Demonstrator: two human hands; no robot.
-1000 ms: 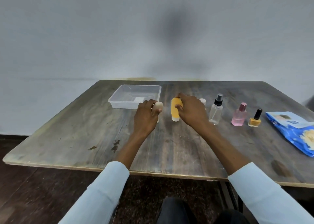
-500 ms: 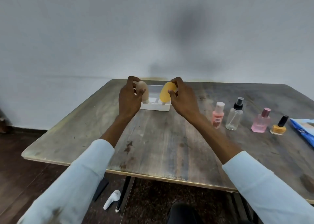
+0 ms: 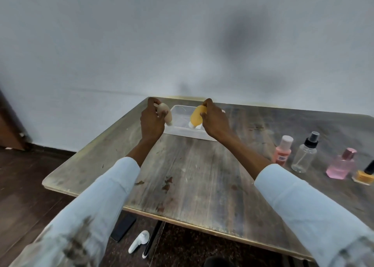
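Hands up at the table's (image 3: 202,175) far edge: left hand (image 3: 151,122) grips a beige tube (image 3: 165,112), right hand (image 3: 214,118) pinches a yellow tube (image 3: 197,116), both over the clear tray (image 3: 188,132).

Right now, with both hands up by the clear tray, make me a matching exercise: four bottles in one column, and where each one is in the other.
Things:
1. beige bottle
2. yellow bottle
3. clear spray bottle
4. nail polish bottle

Places:
A. held by the right hand
B. farthest right on the table
C. held by the left hand
D. standing between the peach bottle and the pink bottle

Pairs: 1-C, 2-A, 3-D, 4-B.
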